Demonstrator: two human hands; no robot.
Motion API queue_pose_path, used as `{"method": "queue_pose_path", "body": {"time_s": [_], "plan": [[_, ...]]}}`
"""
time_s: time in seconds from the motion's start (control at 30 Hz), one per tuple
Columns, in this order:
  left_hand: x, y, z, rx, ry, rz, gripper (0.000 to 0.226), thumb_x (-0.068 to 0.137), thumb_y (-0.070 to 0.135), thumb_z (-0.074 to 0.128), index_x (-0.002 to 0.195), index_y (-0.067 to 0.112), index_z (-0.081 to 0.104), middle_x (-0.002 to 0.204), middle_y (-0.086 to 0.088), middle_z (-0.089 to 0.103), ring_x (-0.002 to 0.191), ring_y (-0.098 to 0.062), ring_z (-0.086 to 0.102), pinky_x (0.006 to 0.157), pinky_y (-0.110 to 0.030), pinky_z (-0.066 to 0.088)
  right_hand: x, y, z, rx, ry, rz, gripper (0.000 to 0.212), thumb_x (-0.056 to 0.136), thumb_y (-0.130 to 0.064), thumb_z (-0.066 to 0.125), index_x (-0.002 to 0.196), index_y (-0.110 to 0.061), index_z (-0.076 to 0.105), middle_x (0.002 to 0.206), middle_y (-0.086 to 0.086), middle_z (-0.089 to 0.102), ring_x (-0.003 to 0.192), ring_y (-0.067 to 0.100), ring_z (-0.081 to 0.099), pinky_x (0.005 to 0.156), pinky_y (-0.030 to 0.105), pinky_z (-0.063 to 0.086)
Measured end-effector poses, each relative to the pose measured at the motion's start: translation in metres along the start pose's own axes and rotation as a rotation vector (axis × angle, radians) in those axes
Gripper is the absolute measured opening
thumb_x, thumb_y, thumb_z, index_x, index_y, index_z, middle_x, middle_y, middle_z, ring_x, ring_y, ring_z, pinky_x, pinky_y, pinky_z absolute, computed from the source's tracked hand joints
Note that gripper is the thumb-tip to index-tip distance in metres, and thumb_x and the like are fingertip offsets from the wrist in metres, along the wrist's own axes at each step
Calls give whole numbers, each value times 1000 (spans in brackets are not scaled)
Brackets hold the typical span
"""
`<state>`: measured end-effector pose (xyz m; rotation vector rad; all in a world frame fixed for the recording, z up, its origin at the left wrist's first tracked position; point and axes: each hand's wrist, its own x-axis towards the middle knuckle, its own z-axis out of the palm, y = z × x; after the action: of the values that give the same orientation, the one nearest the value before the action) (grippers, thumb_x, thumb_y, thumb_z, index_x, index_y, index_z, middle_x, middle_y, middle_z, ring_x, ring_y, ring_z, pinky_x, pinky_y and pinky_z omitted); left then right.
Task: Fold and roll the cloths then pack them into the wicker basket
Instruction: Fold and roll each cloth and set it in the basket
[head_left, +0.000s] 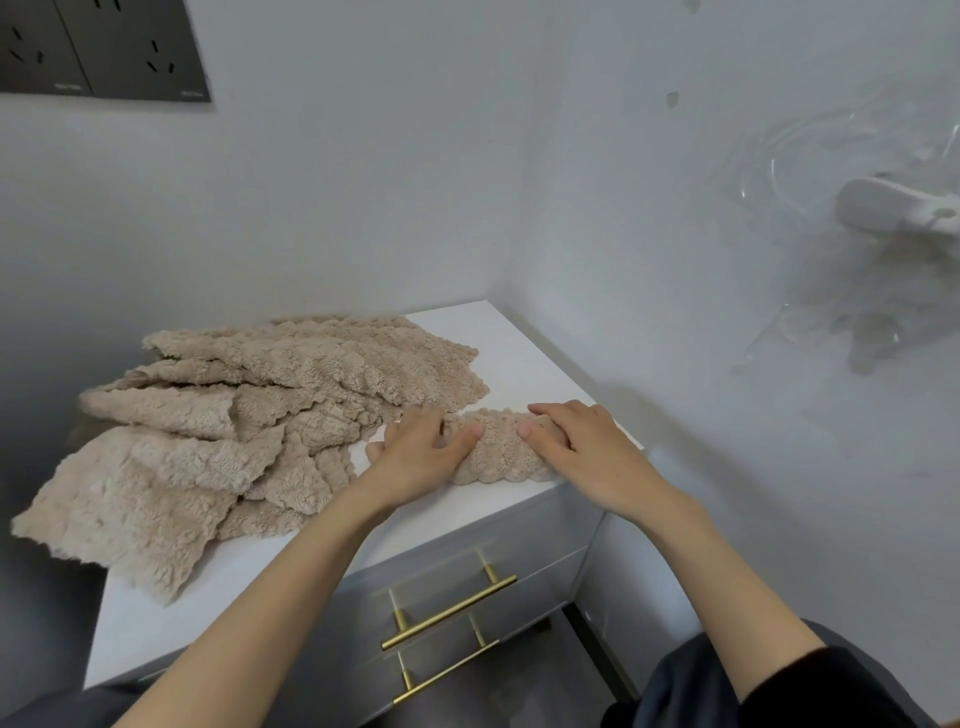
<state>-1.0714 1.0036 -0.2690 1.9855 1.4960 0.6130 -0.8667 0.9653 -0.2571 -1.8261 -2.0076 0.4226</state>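
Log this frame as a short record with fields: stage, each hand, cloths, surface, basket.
stage: rolling one cloth
left hand: grips the left end of the rolled cloth
right hand: grips its right end
cloth pile: loose, unfolded, left of the hands, overhanging the top's left edge
surface: white cabinet top, roll near its front right corner
wicker basket: not in view
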Motion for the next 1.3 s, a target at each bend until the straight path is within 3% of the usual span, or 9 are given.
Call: {"method": "queue_pose_path", "body": {"time_s": [0.1, 0.27, 0.47, 0.67, 0.83, 1.0, 1.1, 1.2, 1.3], "plan": [[-6, 7, -1, -99, -27, 64, 37, 94, 49, 46, 75, 19, 35, 68, 4, 37, 63, -13, 34, 58, -29, 28, 1, -2, -8, -26, -39, -23, 55, 91, -60, 42, 130, -22, 54, 119, 0, 59, 114, 20, 50, 97, 36, 40], [-23, 23, -11, -430, -4, 85, 27, 96, 35, 53, 83, 16, 40, 66, 2, 43, 59, -9, 39, 56, -21, 33, -5, -15, -26, 141, -93, -41, 43, 86, -58, 56, 84, -16, 63, 74, -1, 67, 71, 20, 64, 61, 23, 45], [-53, 62, -29, -836, -4, 173, 17, 90, 25, 61, 92, 12, 51, 73, 5, 71, 69, -7, 67, 59, -18, 51, -50, -34, -67, 321, -153, -56, 32, 86, -60, 54, 106, -35, 53, 97, -14, 65, 85, 2, 63, 71, 22, 47], [-83, 121, -15, -750, -99, 273, 27, 86, 32, 68, 93, 10, 54, 85, -6, 72, 78, -17, 68, 69, -32, 54, -127, -33, -95, 464, -40, -93, 34, 92, -52, 51, 123, -39, 44, 102, -19, 65, 88, -2, 64, 74, 18, 48], [-114, 165, 21, -682, -219, 327, 26, 84, 34, 70, 92, 13, 57, 74, 10, 68, 68, -3, 62, 59, -16, 48, -198, -4, -103, 407, 105, -30, 29, 89, -58, 44, 111, -39, 46, 86, -26, 60, 76, -3, 58, 64, 11, 43], [-141, 193, 80, -619, -358, 353, 27, 85, 29, 70, 103, 11, 61, 98, 9, 72, 82, -5, 67, 70, -17, 54, -271, 46, -92, 385, 176, 73, 30, 92, -57, 45, 115, -38, 47, 91, -21, 61, 78, 1, 60, 64, 12, 43], [-152, 206, 121, -578, -415, 333, 20, 89, 24, 66, 105, 13, 61, 106, 8, 69, 91, -6, 66, 78, -19, 53, -317, 83, -78, 395, 207, 202, 31, 92, -60, 44, 114, -39, 48, 91, -18, 61, 76, 3, 59, 63, 16, 44], [-160, 216, 159, -492, -481, 305, 8, 94, 21, 58, 100, 18, 61, 110, 6, 65, 97, -6, 61, 84, -22, 48, -360, 128, -60, 452, 285, 403, 36, 90, -66, 39, 113, -41, 50, 98, -11, 60, 89, 10, 59, 78, 27, 46], [-166, 222, 194, -430, -555, 327, 8, 96, 19, 54, 99, 18, 61, 108, 6, 62, 91, -2, 56, 77, -14, 45, -387, 175, -37, 594, 370, 706, 32, 91, -65, 36, 110, -42, 50, 105, -11, 59, 94, 5, 58, 76, 24, 45]]}}
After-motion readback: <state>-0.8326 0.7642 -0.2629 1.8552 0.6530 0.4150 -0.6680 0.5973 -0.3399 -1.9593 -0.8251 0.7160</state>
